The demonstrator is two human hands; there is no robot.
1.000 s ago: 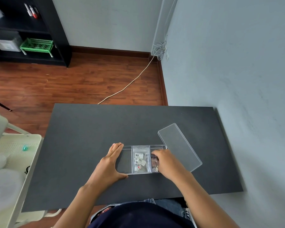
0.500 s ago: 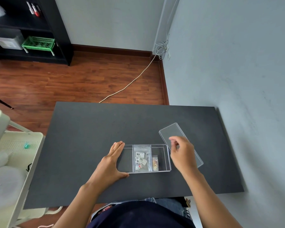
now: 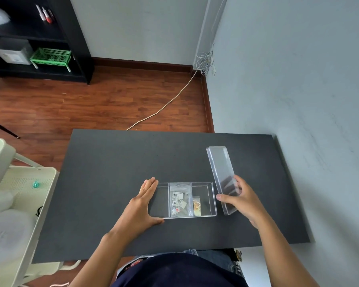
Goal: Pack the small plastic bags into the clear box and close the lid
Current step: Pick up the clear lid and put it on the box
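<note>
A clear box (image 3: 212, 200) with three compartments lies on the black table (image 3: 112, 162) near its front edge. Small plastic bags (image 3: 179, 200) with labels fill the middle compartment. One narrow bag with an orange print (image 3: 197, 208) lies in the right compartment. The left compartment holds nothing. My left hand (image 3: 142, 206) rests flat against the box's left end, fingers apart. My right hand (image 3: 244, 200) grips the clear lid (image 3: 220, 166) by its near end and holds it tilted up off the table, just right of the box.
A grey wall (image 3: 298, 90) runs close along the table's right side. A white cart (image 3: 15, 201) with pale containers stands at the table's left. Beyond the far edge are wooden floor, a white cable (image 3: 164, 105) and a black shelf (image 3: 39, 38) with a green basket.
My right hand left the box's right compartment, reached to the lid lying on the table and has lifted it at a tilt. My left hand stayed on the box.
</note>
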